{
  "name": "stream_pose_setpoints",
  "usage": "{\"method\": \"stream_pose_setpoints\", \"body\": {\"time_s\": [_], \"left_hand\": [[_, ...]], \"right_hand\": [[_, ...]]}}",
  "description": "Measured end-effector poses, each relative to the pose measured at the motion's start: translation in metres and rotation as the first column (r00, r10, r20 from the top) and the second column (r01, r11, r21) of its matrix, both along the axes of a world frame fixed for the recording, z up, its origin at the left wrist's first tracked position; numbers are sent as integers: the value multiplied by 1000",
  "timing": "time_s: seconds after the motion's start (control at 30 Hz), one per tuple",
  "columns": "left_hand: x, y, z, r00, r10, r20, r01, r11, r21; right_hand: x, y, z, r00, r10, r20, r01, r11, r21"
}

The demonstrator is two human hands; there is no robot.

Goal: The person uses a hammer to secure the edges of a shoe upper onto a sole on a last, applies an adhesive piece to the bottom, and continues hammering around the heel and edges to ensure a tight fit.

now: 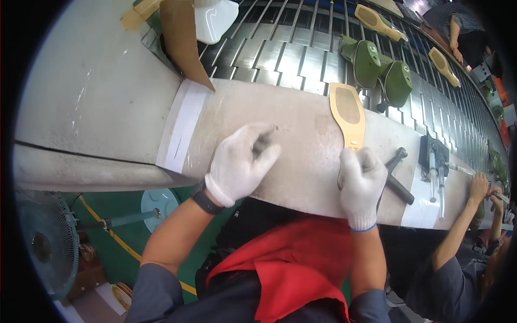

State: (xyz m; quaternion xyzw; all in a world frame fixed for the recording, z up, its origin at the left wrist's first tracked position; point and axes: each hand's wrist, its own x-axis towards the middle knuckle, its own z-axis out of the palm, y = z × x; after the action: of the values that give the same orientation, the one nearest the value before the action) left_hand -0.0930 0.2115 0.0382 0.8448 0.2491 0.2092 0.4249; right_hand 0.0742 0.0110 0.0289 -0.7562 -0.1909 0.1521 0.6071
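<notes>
The right hand sits curled on the near end of the tan insole, its gloved fingers bent over the heel so that the heel tip is covered. Whether they pinch it or only press it flat I cannot tell from here. The insole lies flat on the grey surface, its long axis running straight away from those fingers toward the slatted conveyor, the broad toe end touching or just overlapping the conveyor's near edge. So it stretches directly ahead of the right hand, which is much the nearer of the two.

The left hand rests well apart, off to the left on bare surface, loosely closed with the fingertips drawn together; something small and dark may be between them, but the glove and blur hide it, so I can't say if it holds anything.

Just to the right of the right hand lies a dark hammer, its handle partly hidden under the wrist. Beyond it is a dark tool holder with slim metal tools. Out on the conveyor stand two green shoe forms, just beyond the insole's toe end, and more tan insoles farther off. A co-worker's hands work at the far right, cut off by the frame's dark rim.
</notes>
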Motion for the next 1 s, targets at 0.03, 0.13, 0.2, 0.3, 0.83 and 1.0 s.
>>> {"method": "stream_pose_setpoints", "body": {"time_s": [0.03, 0.13, 0.2, 0.3, 0.83, 1.0], "left_hand": [[18, 12, 0, 999, -18, 28, 14, 992, 129], [93, 52, 2, 999, 8, -42, 6, 946, 324], [154, 92, -2, 982, 118, -144, -54, 922, 384], [237, 169, -16, 868, 332, -368, -148, 883, 446], [398, 516, -97, 528, 815, -238, -456, 508, 731], [447, 532, -64, 513, 703, -492, -46, 595, 802]], "right_hand": [[-3, -2, -1, 1000, -3, -5, 3, 1000, 14], [-4, -7, -2, 997, -67, 40, 67, 998, 8], [4, -11, 0, 860, 8, 511, 2, 1000, -20], [15, -31, 14, 799, 187, 572, -50, 968, -247], [62, -35, 27, 772, 567, 288, -333, 747, -575], [75, -32, 22, 795, 551, 254, -344, 754, -559]]}}
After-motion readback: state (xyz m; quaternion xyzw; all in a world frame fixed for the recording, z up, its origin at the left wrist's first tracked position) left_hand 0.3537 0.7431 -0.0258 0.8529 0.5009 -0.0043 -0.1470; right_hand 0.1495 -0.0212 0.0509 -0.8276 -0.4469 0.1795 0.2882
